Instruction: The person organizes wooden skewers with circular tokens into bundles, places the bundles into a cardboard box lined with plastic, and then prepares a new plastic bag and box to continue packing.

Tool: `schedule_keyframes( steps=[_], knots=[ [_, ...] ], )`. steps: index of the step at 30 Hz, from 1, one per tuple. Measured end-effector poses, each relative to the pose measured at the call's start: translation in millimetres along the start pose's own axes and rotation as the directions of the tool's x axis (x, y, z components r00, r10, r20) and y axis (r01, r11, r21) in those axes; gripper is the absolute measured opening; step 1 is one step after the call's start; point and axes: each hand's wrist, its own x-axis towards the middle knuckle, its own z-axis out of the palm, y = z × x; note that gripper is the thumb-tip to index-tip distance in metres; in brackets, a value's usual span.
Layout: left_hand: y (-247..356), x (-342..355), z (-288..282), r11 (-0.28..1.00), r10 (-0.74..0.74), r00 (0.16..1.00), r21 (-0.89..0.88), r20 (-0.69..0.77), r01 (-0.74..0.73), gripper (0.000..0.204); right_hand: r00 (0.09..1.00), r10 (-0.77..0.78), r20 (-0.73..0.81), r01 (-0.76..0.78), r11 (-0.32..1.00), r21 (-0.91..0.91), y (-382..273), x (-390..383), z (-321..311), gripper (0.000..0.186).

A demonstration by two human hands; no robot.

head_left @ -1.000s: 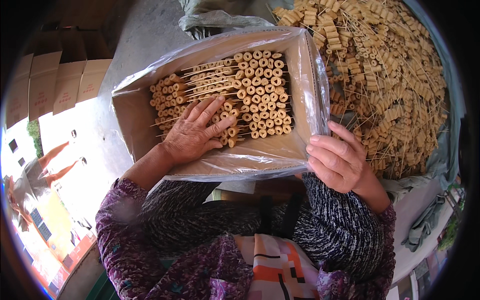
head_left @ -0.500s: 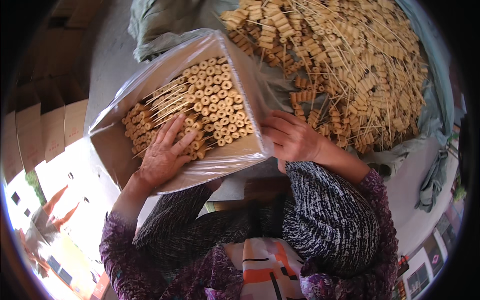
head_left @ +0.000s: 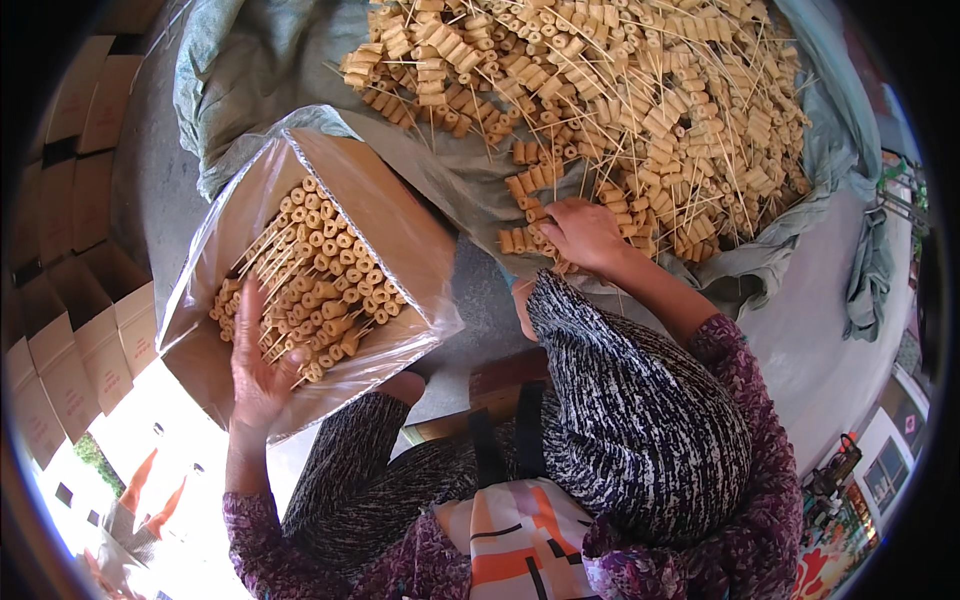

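A cardboard box lined with clear plastic (head_left: 385,190) stands tilted at the left, packed with rows of skewers of tan ring-shaped food pieces (head_left: 320,265). My left hand (head_left: 258,375) is at the box's near left side, thumb spread from the fingers, beside the packed skewers and gripping nothing. To the right, my right hand (head_left: 588,237) reaches the near edge of a big loose pile of the same skewers (head_left: 690,120). Its fingers are curled against a skewer (head_left: 520,240) there; the fingertips are partly hidden.
A grey-green sheet (head_left: 430,165) lies under the pile, its edges bunched up around it. Several cardboard boxes (head_left: 95,365) stand along the far left. My knees in dark patterned trousers (head_left: 640,410) are close in front of the box. A crumpled green cloth (head_left: 868,270) lies at the right.
My right hand has left the box's right edge and moved to the pile. The left hand has lifted off the packed skewers toward the box's left side. The view has shifted.
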Motion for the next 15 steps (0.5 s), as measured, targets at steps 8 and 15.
schedule_keyframes(
  steps=[8, 15],
  knots=[
    [12, 19, -16, 0.908, -0.031, 0.994, 0.413, -0.102, 0.071, 0.053, 0.959, 0.183, 0.214, -0.187, 0.982, -0.001, -38, 19, -6, 0.056],
    [-10, 12, -6, 0.881, -0.137, 0.990, 0.456, -0.010, 0.127, 0.027, 0.992, 0.099, 0.074, -0.121, 0.901, 0.416, -14, -2, 13, 0.065]
  ],
)
